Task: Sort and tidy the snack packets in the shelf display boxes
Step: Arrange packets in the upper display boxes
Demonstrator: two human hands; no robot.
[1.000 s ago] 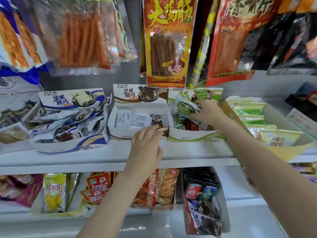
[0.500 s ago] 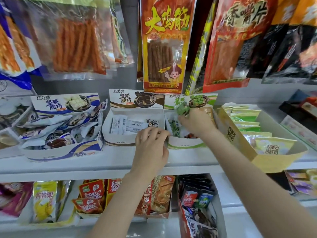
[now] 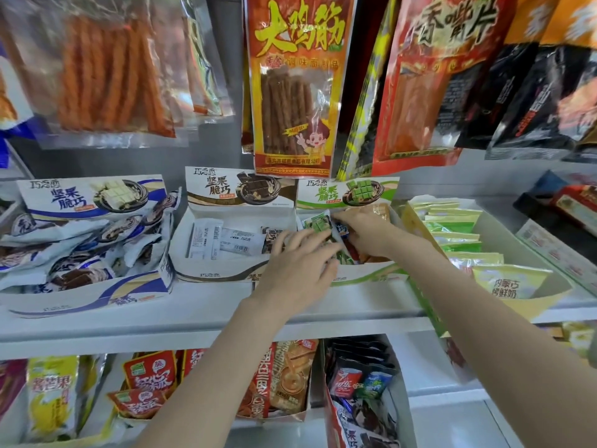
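Observation:
Three white display boxes stand side by side on the upper shelf: a blue-trimmed box (image 3: 97,289) heaped with packets, a brown-trimmed box (image 3: 210,273) holding a few flat packets, and a green-trimmed box (image 3: 371,278). My right hand (image 3: 366,232) is inside the green box and pinches a small green packet (image 3: 318,223) at its back left corner; a blue-marked packet (image 3: 341,229) lies against the fingers. My left hand (image 3: 300,265) reaches over the divider between the brown and green boxes. Its spread fingers rest on the packets in the green box.
A yellow box (image 3: 536,297) of pale green pouches stands to the right. Large snack bags (image 3: 294,85) hang just above the boxes. The lower shelf holds more snack boxes (image 3: 284,383), and the shelf edge (image 3: 161,331) runs under my forearms.
My left hand has moved right, from the brown box's front to the green box. My right hand has lowered the green packet into the green box's back left corner.

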